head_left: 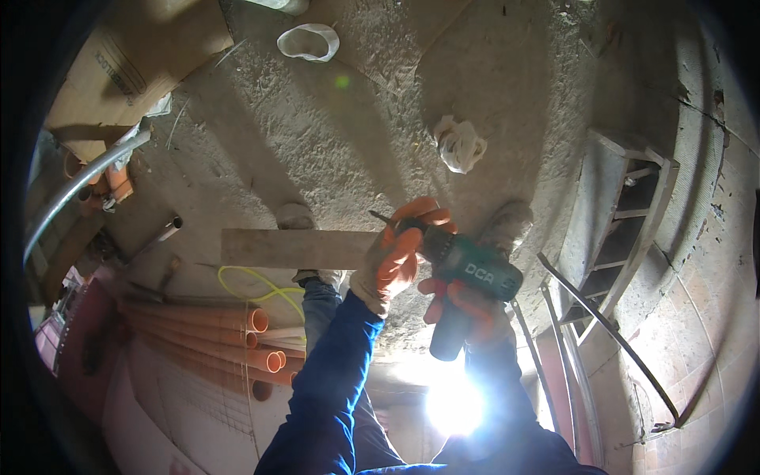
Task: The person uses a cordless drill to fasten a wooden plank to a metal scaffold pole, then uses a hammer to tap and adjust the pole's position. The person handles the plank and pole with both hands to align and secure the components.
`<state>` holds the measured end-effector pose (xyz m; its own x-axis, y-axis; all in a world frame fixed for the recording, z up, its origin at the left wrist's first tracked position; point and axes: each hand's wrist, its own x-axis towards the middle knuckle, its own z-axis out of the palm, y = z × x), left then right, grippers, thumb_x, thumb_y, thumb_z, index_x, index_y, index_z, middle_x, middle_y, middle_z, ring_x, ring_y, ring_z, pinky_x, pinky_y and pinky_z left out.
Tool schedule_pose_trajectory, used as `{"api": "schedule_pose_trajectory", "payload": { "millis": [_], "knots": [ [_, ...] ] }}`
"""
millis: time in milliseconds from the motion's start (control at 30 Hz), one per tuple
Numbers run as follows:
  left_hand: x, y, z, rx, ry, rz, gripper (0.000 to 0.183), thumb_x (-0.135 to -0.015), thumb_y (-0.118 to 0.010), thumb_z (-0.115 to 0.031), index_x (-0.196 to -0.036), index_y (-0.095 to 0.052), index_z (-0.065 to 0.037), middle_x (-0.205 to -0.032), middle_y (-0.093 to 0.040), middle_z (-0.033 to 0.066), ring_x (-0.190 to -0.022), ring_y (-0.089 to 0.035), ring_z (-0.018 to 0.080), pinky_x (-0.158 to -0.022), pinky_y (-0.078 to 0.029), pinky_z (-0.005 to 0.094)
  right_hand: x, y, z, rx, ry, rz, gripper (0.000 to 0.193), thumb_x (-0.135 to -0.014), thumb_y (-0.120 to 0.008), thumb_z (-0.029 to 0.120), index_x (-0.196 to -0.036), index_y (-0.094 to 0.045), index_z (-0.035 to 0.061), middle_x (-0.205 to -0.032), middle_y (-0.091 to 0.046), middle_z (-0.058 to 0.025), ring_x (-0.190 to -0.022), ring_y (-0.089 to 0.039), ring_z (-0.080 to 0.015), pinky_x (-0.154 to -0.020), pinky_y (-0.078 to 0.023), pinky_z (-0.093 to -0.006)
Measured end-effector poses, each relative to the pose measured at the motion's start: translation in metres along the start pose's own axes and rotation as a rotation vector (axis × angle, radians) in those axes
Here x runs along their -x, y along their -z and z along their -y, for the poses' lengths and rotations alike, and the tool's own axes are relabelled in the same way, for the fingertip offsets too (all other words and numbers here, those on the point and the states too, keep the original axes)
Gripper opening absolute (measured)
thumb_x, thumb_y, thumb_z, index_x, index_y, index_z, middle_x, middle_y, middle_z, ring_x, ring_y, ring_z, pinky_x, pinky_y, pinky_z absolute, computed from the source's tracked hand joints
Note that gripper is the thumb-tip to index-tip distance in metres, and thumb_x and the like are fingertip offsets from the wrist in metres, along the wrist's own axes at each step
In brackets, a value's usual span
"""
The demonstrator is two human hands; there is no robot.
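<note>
My right hand (469, 307), in an orange and grey work glove, is closed round the handle of a dark green cordless drill (480, 269). The drill points left, and a thin dark bit (380, 216) sticks out at its front. My left hand (389, 264), gloved the same way, has its fingers wrapped round the drill's chuck (431, 241). A flat wooden board (289, 248) runs leftward from beside my left hand. Its right end is hidden behind the glove, and whether the hand touches it I cannot tell. My shoes show behind board and drill.
Several orange pipes (257, 320) lie at lower left near a yellow hose (257, 273). A stepladder (625, 229) and a dark metal bar (609, 336) stand at right. White crumpled plastic (459, 145), a white ring (309, 43) and a cardboard box (138, 67) lie farther off.
</note>
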<state>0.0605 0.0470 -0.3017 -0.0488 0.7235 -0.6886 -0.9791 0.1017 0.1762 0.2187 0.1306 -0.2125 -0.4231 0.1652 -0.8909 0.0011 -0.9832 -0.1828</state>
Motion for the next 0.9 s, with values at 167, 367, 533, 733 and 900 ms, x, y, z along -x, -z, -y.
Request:
{"api": "schedule_pose_trajectory", "payload": {
  "millis": [167,367,533,733,900],
  "knots": [
    [-0.004,-0.027,-0.007,-0.097,-0.108,0.030,0.052,-0.093,-0.068,-0.013,-0.139,-0.046,-0.004,-0.124,-0.064,0.0149,-0.122,-0.058,0.0308,-0.104,-0.050,0.0452,-0.015,0.006,-0.015,-0.170,0.039,-0.043,0.041,-0.089,-0.074,0.018,-0.121,-0.058,-0.0014,-0.099,-0.069,-0.0155,-0.082,-0.070,-0.0265,-0.067,-0.061,-0.0377],
    [0.008,-0.032,-0.009,-0.247,-0.150,-0.038,0.057,-0.089,-0.072,-0.011,-0.139,-0.045,-0.002,-0.124,-0.063,0.0176,-0.120,-0.060,0.0304,-0.103,-0.050,0.0431,-0.015,0.008,-0.024,-0.152,0.052,-0.083,0.035,-0.089,-0.073,0.015,-0.116,-0.059,-0.0025,-0.097,-0.068,-0.0149,-0.083,-0.070,-0.0274,-0.070,-0.062,-0.0406],
    [0.007,-0.032,-0.021,-0.243,-0.131,-0.013,0.064,-0.087,-0.074,-0.016,-0.141,-0.043,0.000,-0.126,-0.062,0.0206,-0.121,-0.059,0.0332,-0.105,-0.050,0.0449,-0.014,0.000,-0.021,-0.056,0.221,-0.032,0.031,-0.088,-0.070,0.011,-0.114,-0.060,-0.0030,-0.095,-0.068,-0.0147,-0.081,-0.070,-0.0255,-0.070,-0.062,-0.0396],
    [0.007,-0.037,-0.025,-0.188,-0.141,0.041,0.070,-0.086,-0.076,-0.020,-0.143,-0.041,0.001,-0.128,-0.061,0.0222,-0.125,-0.056,0.0362,-0.108,-0.047,0.0491,-0.013,-0.008,-0.005,-0.076,0.187,-0.075,0.039,-0.084,-0.075,0.008,-0.117,-0.058,-0.0035,-0.094,-0.069,-0.0135,-0.080,-0.070,-0.0242,-0.072,-0.062,-0.0395],
    [0.008,-0.037,-0.027,-0.221,-0.070,0.104,0.069,-0.089,-0.073,-0.020,-0.145,-0.038,0.001,-0.128,-0.061,0.0210,-0.126,-0.056,0.0363,-0.108,-0.046,0.0487,-0.009,-0.002,0.006,-0.131,-0.004,0.053,0.063,-0.079,-0.083,0.016,-0.131,-0.052,-0.0014,-0.105,-0.070,-0.0188,-0.078,-0.071,-0.0253,-0.071,-0.061,-0.0393]
  ]
}}
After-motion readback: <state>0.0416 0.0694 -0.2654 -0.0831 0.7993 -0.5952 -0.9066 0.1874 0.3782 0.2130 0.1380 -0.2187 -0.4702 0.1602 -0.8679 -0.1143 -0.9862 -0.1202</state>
